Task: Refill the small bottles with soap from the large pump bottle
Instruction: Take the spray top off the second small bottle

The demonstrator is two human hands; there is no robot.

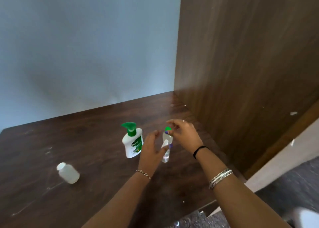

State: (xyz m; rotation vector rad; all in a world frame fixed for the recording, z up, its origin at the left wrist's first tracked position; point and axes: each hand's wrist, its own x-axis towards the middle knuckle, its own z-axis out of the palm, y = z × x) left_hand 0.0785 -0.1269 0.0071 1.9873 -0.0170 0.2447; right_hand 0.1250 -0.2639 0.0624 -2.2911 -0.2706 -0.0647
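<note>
Head view: on the dark wood worktop [96,134] the large pump bottle [133,142] stands upright w/ green pump, and just right of it the right hand [183,135] pinches the green cap [168,129] atop 1 small clear bottle [167,138]. The left hand [151,150] has loose, relaxed fingers beside a 2nd clear small bottle [165,154] w/ white top; can't tell if it touches. A 3rd white-capped bottle [68,172] sits well apart at left.
</note>
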